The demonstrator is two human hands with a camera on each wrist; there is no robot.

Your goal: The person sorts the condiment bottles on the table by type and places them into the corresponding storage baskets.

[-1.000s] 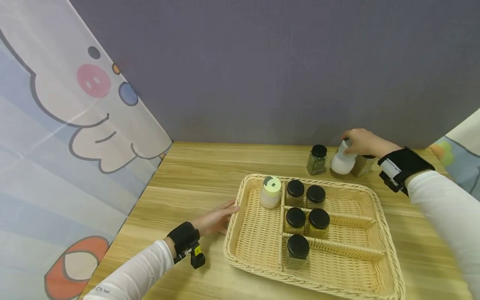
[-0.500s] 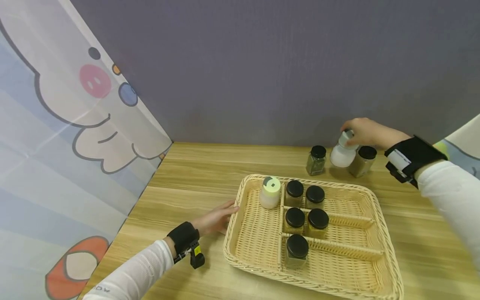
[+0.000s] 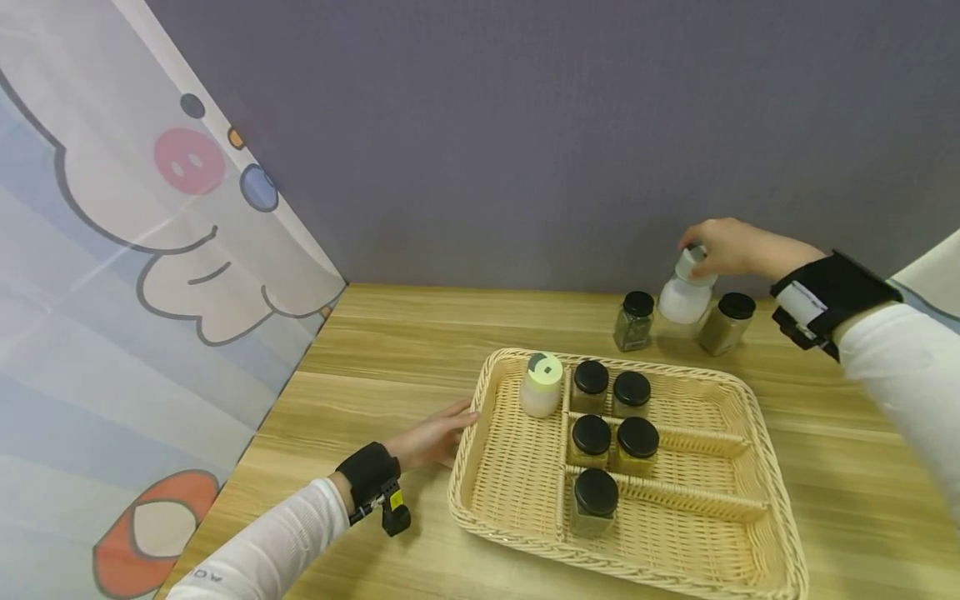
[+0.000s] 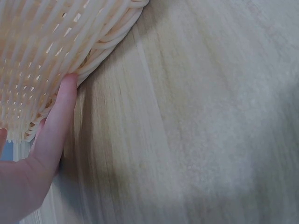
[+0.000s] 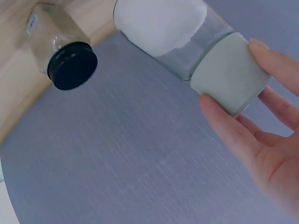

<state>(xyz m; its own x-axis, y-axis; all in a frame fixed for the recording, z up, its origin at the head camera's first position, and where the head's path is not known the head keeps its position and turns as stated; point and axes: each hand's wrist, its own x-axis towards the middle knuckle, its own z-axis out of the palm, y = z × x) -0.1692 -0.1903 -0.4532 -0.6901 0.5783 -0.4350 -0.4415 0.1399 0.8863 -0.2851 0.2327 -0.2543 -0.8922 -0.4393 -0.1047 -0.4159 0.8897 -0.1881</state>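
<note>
My right hand (image 3: 723, 246) pinches the pale grey-green lid of a clear jar of white granules (image 3: 686, 300), thumb on one side and fingers on the other in the right wrist view. The jar looks slightly raised above the tabletop, at the back right. Against the left outer wall of the woven basket (image 3: 510, 467) rests my left hand (image 3: 431, 437); in the left wrist view a straight finger (image 4: 58, 116) lies along the weave beneath the rim. Two black-lidded spice jars stand near the held jar: one with green contents (image 3: 633, 323) and one with brownish contents (image 3: 726, 325).
Dividers (image 3: 697, 437) split the basket into compartments. A jar with a yellow-green top (image 3: 541, 387) stands in its left compartment. Several black-lidded jars (image 3: 637, 442) stand in the others. A grey panel (image 3: 525, 150) rises behind the wooden table (image 3: 360, 350).
My right hand has moved up and back with the jar of white granules, baring the brownish spice jar beside it. My left hand and the basket stay put.
</note>
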